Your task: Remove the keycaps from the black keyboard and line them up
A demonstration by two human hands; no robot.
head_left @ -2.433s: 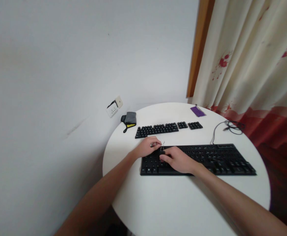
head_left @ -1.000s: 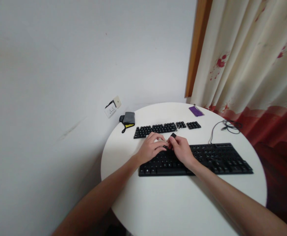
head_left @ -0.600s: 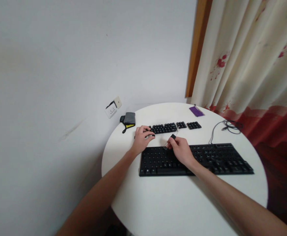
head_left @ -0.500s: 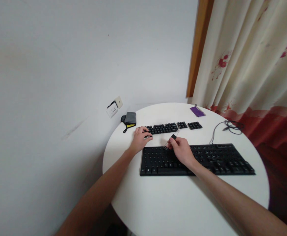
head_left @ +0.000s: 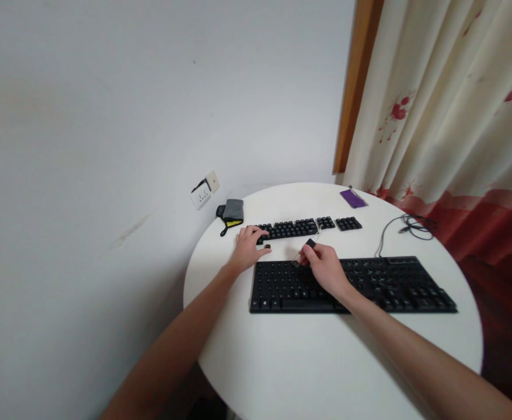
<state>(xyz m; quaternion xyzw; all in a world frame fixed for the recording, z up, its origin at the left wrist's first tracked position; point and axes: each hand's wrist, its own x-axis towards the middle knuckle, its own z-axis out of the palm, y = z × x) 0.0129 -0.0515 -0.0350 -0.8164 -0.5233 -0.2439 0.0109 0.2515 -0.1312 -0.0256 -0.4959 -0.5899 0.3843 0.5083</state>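
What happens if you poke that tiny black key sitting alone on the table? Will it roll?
Probably not: the lone keycap looks blocky, so it would likely slide on the smooth white table rather than roll. It is tiny next to the left hand, so it is probably very light and easy to flick away.

A single head-worn view looks forward and down from above the near edge of the round table (head_left: 326,373), fairly close, seemingly turned slightly toward the wall (head_left: 107,116)
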